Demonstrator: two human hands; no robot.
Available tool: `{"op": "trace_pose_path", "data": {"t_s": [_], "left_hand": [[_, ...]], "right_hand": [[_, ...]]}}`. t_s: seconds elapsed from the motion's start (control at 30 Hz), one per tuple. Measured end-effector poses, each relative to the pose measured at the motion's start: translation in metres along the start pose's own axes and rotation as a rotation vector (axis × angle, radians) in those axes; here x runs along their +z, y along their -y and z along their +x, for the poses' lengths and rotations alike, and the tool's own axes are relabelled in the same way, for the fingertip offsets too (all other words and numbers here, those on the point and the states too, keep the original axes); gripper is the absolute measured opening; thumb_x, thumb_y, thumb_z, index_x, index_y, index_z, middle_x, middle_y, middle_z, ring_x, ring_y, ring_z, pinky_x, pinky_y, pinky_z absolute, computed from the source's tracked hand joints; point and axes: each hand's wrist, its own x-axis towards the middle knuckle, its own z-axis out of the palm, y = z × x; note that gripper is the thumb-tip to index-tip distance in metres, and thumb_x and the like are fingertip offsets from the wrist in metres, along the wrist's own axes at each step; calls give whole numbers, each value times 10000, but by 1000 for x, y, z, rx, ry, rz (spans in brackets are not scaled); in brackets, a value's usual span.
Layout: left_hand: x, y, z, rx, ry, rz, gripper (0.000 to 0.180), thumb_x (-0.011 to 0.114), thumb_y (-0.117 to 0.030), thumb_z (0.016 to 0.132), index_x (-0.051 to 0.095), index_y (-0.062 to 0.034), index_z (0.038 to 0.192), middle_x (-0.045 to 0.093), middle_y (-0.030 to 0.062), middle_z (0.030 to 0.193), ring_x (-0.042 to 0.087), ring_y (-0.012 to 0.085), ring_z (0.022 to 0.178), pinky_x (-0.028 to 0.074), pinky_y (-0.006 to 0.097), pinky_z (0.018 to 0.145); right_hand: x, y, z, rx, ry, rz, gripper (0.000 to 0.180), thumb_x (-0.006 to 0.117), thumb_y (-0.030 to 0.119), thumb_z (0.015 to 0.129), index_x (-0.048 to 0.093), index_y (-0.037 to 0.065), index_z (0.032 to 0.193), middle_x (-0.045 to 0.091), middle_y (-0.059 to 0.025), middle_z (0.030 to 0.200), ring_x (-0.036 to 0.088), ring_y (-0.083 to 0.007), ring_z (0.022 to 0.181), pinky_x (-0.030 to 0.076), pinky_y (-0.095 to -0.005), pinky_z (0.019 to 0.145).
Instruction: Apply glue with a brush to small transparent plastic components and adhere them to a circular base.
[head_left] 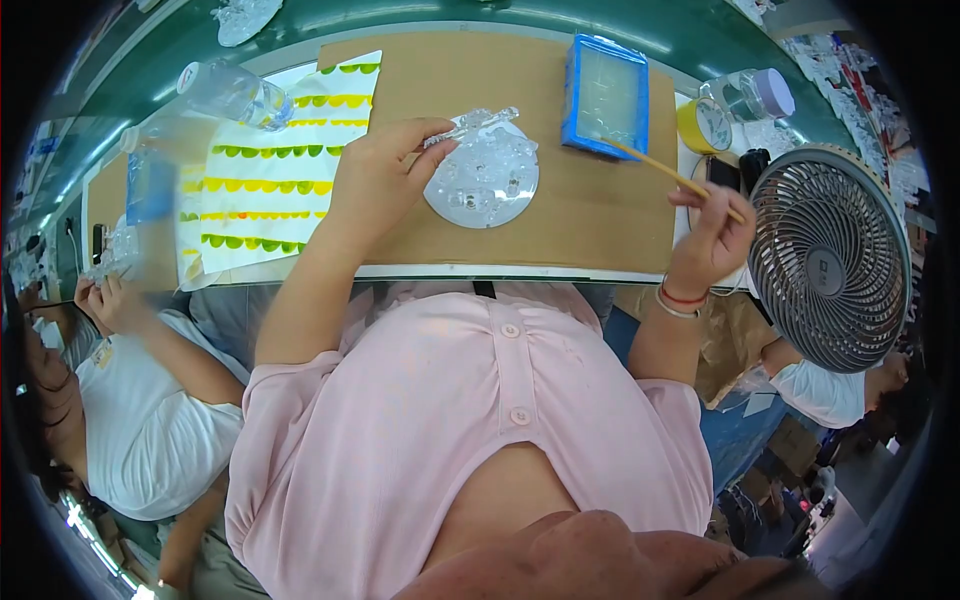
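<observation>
My left hand (395, 160) pinches a clear plastic piece (487, 121) at the far edge of a round white dish (483, 215). Several small transparent pieces rest in that dish; their exact shapes are too small to make out. On the right, my right hand (715, 228) grips a thin wooden stick (660, 167), brush-like in size. Its far tip reaches the near rim of a blue rectangular tray (571, 135), whose inside looks pale and flat. Whether the tip carries bristles I cannot tell.
Brown cardboard (420, 80) covers the table. Left of it lies a white sheet with green and yellow scallops (270, 185), a clear bottle (225, 92) on its far part. A yellow tape roll (703, 126), a purple-capped bottle (745, 95) and a grey fan (830, 260) stand right. Co-workers sit either side.
</observation>
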Motion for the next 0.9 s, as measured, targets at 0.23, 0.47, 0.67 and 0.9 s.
{"op": "trace_pose_path", "data": {"t_s": [0.23,0.47,0.67,0.9], "left_hand": [[-3,-1,-2,70,-36,36,236,729,-88,793,679,-37,1018,701,97,957,683,198,847,524,275,741],[-11,-2,-8,57,-45,46,238,738,-98,785,681,-35,1007,701,88,947,682,192,851,519,273,737],[-19,-1,-4,75,-50,95,212,711,-131,817,682,-45,1009,702,84,943,682,198,848,510,275,723],[-49,69,114,379,-453,484,342,674,-197,825,598,-48,1123,620,167,1059,594,318,993,460,378,850]], "right_hand": [[5,24,-55,-25,82,127,112,444,91,972,455,-20,988,637,-218,833,638,-224,647,534,-318,636],[36,21,-59,-228,384,-21,118,574,-11,851,523,-11,958,669,-167,839,655,-267,657,515,-320,569],[62,20,-49,-482,453,-199,187,636,16,810,537,-2,967,650,-148,854,618,-269,657,494,-335,554],[62,36,-35,-452,531,-234,139,591,-7,844,522,-4,964,652,-161,828,641,-295,674,506,-337,586]]}}
